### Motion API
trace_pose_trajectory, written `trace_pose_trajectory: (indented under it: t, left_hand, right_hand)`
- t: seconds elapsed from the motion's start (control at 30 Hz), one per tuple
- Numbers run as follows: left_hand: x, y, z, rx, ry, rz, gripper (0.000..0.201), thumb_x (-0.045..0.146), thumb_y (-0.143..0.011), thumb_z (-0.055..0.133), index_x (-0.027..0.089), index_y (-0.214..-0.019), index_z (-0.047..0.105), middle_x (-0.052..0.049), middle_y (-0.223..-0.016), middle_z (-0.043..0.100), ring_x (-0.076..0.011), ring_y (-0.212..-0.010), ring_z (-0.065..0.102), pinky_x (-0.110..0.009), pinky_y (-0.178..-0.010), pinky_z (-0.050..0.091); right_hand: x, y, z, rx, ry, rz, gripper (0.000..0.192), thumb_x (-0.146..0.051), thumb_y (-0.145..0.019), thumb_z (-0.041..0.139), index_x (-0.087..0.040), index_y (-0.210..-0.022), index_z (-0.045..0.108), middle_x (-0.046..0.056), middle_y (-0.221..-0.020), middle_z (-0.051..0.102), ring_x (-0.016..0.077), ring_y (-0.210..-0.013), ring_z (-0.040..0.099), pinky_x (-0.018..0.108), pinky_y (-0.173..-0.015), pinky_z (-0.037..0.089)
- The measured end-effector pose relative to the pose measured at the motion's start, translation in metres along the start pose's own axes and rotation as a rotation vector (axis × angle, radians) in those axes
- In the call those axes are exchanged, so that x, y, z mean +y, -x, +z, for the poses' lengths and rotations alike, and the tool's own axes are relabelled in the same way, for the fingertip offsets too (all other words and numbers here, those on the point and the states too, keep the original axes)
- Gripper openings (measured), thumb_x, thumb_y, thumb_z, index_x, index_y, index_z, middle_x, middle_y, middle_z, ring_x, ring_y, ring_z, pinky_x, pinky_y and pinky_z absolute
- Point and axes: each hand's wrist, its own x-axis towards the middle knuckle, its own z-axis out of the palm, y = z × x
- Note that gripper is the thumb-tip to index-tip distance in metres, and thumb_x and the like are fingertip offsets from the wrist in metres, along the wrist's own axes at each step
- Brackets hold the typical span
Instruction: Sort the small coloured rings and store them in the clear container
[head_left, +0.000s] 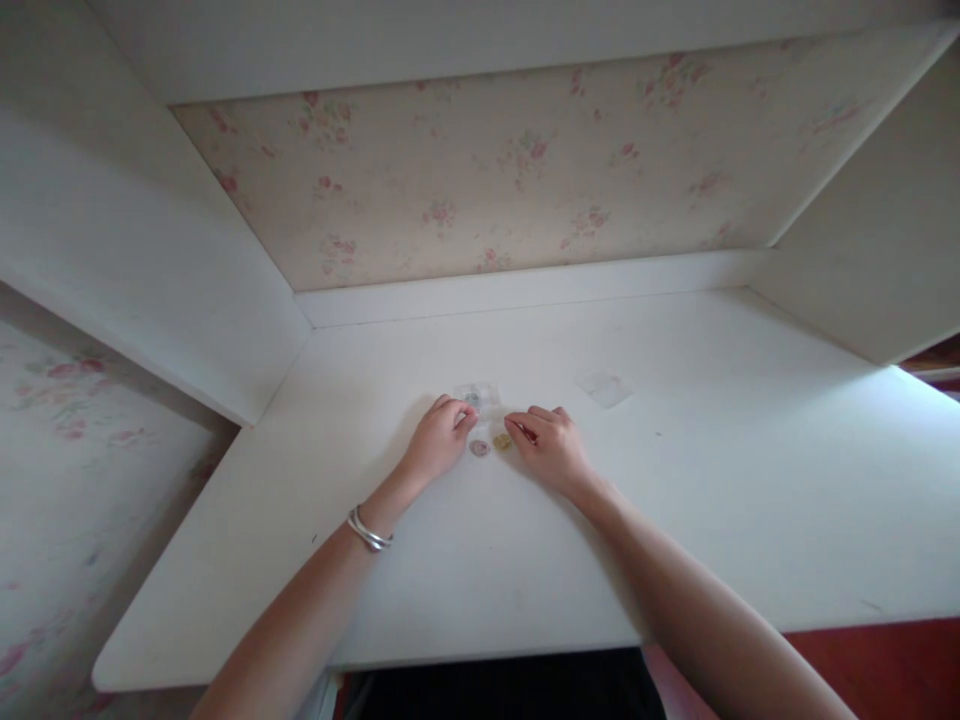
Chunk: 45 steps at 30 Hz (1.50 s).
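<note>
On the white smooth table (420,610), a small flat bag of clear plastic (489,394) lies between the two hands, a little to the far side of their fingertips. A grey, roundish piece (472,398) shows at its left part, but it is too small for me to say what it is. The left hand (440,437) is at the near left of this bag, with thumb and forefinger brought together at its edge. The right hand (553,447) is at the near right, its fingers curled and the thumb close to the forefinger. For both hands, I am not able to see whether the plastic is really pinched. Just on the near side of the bag are a reddish-brown round flat piece (480,449), at left, and a small yellow piece (502,441), at right, beside the right fingertips. Another clear plastic bag (606,388) lies farther to the right, apart from the hands. The left wrist wears a silver-coloured metal bracelet (370,530)
</note>
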Motion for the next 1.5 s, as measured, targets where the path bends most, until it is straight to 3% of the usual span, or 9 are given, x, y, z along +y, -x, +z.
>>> trace_pose_trajectory:
  t: [0.17,0.33,0.53,0.73,1.2,1.5]
  left_hand:
    - [-0.004,-0.007,0.007,0.033,-0.043,-0.057,0.02,0.027,-0.087,0.046,0.017,-0.087,0.063,-0.004,-0.088,0.058,-0.0162,-0.081,0.055,-0.028,-0.077,0.043]
    - [-0.008,0.007,-0.005,0.11,0.031,-0.046,0.023,0.029,-0.089,0.043,0.017,-0.092,0.063,-0.004,-0.088,0.058,-0.0144,-0.078,0.055,-0.025,-0.074,0.044]
    - [-0.014,0.031,-0.011,0.039,0.081,-0.055,0.023,0.032,-0.088,0.045,0.018,-0.088,0.063,-0.003,-0.085,0.059,-0.014,-0.076,0.056,-0.025,-0.071,0.045]
    - [-0.01,0.036,-0.007,-0.006,0.062,-0.02,0.021,0.03,-0.089,0.045,0.019,-0.087,0.062,-0.003,-0.088,0.059,-0.0136,-0.076,0.058,-0.025,-0.071,0.046]
    - [-0.008,0.039,-0.006,-0.029,-0.002,-0.037,0.019,0.028,-0.088,0.046,0.02,-0.087,0.063,-0.002,-0.089,0.061,-0.0137,-0.077,0.059,-0.024,-0.069,0.045]
    - [-0.006,0.042,-0.008,-0.092,0.047,0.023,0.02,0.03,-0.088,0.046,0.021,-0.09,0.064,-0.002,-0.09,0.06,-0.0117,-0.075,0.059,-0.023,-0.07,0.046]
  right_hand:
    - [-0.004,0.002,-0.004,-0.046,-0.063,-0.071,0.026,-0.031,-0.089,0.045,-0.022,-0.086,0.069,0.001,-0.068,0.061,0.0112,-0.064,0.052,0.026,-0.069,0.029]
    - [-0.014,0.004,-0.006,-0.137,-0.072,-0.192,0.024,-0.038,-0.087,0.05,-0.025,-0.097,0.067,0.003,-0.08,0.062,0.0138,-0.076,0.054,0.027,-0.073,0.03]
    - [-0.022,0.004,0.0,-0.175,-0.014,-0.253,0.022,-0.032,-0.088,0.049,-0.025,-0.093,0.069,0.003,-0.08,0.059,0.0134,-0.077,0.051,0.028,-0.075,0.028]
    - [-0.023,0.003,0.007,-0.174,0.017,-0.297,0.021,-0.027,-0.088,0.05,-0.024,-0.084,0.07,0.002,-0.077,0.058,0.0127,-0.075,0.049,0.028,-0.073,0.027]
    - [-0.022,0.004,0.011,-0.173,-0.03,-0.255,0.016,-0.025,-0.084,0.054,-0.023,-0.081,0.069,0.002,-0.078,0.059,0.0135,-0.076,0.052,0.028,-0.073,0.03]
    - [-0.015,-0.003,0.012,0.036,-0.221,-0.071,0.017,-0.028,-0.085,0.053,-0.022,-0.085,0.069,0.002,-0.079,0.058,0.0127,-0.072,0.054,0.026,-0.068,0.038]
